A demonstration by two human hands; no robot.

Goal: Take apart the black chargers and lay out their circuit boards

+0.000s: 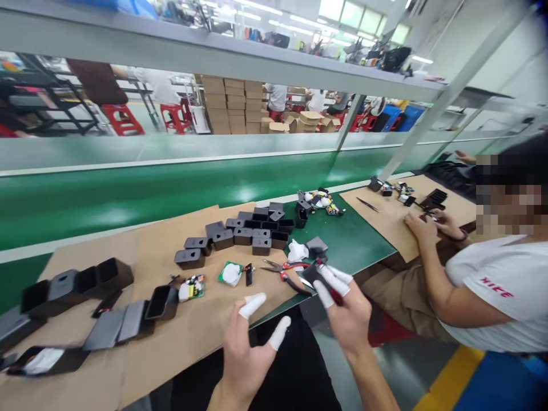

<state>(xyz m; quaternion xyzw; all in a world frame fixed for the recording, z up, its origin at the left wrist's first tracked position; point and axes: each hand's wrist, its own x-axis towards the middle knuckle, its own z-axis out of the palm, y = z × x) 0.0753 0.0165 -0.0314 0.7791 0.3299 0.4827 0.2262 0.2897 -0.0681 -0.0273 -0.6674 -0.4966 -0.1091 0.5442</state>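
Observation:
My left hand (248, 348) hovers at the near edge of the bench, fingers spread, holding nothing; white finger cots cover two fingertips. My right hand (345, 308), also in white cots, is closed on a small dark tool with a red handle (325, 279), just off the bench edge. Red-handled cutters (286, 269) lie on the cardboard sheet (171, 240) in front of it. Nearby lie a round white part on a green board (231, 274), a small circuit board with coloured wires (191, 287) and a white crumpled piece (297, 251).
Several black plastic housings (252, 228) are grouped mid-bench; more black housings (77, 282) lie at the left. A green conveyor (171, 188) runs behind. A person in a white shirt (492, 291) sits at the right, hands on a second cardboard sheet (385, 220) with small parts.

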